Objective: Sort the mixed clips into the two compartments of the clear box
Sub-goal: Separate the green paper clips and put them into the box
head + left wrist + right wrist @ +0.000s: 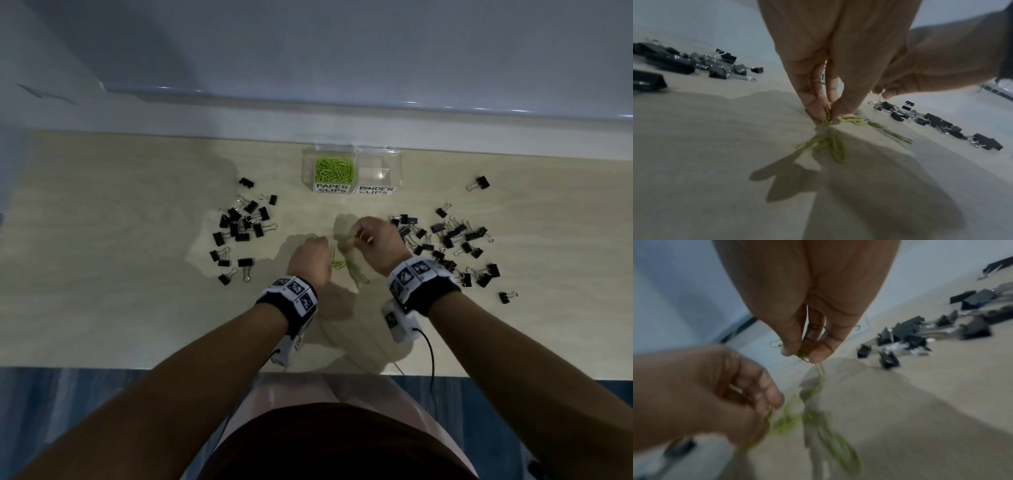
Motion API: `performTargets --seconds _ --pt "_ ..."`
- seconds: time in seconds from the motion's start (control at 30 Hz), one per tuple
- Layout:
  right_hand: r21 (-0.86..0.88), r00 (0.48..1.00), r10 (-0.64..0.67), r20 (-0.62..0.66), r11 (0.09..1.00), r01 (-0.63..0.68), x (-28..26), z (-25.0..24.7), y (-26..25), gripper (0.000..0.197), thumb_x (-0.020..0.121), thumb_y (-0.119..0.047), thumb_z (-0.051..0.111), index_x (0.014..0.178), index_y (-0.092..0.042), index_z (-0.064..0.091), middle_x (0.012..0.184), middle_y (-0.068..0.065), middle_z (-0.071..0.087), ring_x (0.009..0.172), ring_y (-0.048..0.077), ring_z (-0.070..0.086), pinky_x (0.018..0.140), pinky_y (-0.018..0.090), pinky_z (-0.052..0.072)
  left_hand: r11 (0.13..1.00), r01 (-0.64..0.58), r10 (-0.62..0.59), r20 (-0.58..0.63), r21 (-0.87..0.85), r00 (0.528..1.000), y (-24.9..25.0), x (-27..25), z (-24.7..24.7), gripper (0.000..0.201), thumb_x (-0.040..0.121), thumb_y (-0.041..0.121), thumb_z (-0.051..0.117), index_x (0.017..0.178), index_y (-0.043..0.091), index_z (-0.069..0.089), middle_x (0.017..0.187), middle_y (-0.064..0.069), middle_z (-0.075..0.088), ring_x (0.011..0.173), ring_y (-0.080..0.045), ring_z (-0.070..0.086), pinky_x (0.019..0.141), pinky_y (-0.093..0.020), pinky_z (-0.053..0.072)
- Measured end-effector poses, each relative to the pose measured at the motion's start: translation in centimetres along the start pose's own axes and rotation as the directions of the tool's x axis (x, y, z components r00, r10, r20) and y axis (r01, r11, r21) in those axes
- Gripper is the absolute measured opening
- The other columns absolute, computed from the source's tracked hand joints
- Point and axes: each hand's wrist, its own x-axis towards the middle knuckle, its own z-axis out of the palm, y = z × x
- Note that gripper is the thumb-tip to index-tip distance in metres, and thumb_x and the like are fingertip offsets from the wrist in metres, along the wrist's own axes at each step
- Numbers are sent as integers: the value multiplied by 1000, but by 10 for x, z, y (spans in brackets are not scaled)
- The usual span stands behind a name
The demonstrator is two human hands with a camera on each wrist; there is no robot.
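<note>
Left hand (310, 257), head view: fingers curled down onto a small heap of green paper clips (337, 263) on the counter (137, 308), between mid-counter and the near edge. Right hand (375, 240) hangs just beyond, pinching a few green clips clear of the surface. The clear box (351, 169) stands at the far edge; its compartment labelled PAPER CLIPS holds a green pile, the one labelled BINDER CLIPS looks empty. Black binder clips (245, 226) lie scattered toward the left and right sides.

Left wrist view: thumb and fingertips (816, 112) pinch several green clips at the surface, with more strands lying loose below and to the side. Risk: the clips appear interlinked, so a lift may drag unheld ones along and shed them short of the box.

Right wrist view: thumb and fingertips (819, 356) grip a small bunch, one clip poking out sideways and a strand hanging beneath. The picture is blurred, so whether that strand joins the heap under the left hand cannot be settled. Risk: if joined, pulling the hands apart may jerk clips loose from either pinch. Further risk: a loose bundle carried to the far edge may spill into the binder compartment, the two lying side by side.
</note>
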Motion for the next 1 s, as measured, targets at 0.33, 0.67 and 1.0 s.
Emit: performTargets --seconds 0.33,0.67,1.0 --pt "168 976 33 -215 986 4 96 -41 -57 7 80 -11 68 79 -17 64 79 -3 67 75 11 64 66 25 54 978 23 -36 -62 -208 997 -15 35 -46 15 80 7 61 95 8 65 102 -10 66 96 -25 62 87 -33 51" --pt "-120 975 -198 -102 975 186 39 -10 -4 30 74 8 46 88 -7 68 95 13 65 85 30 62 77 36 53 954 -286 242 -338 -86 909 21 102 -115 22 80 -1 49 95 7 64 98 -13 64 90 -28 59 81 -38 50" --pt "-466 925 -284 251 802 373 -24 19 29 48 73 -11 62 120 -11 54 114 12 47 95 29 45 79 40 50 766 -599 584 138 231 800 -24 36 -37 41 88 8 54 127 18 53 131 -2 49 118 -21 43 101 -36 40"
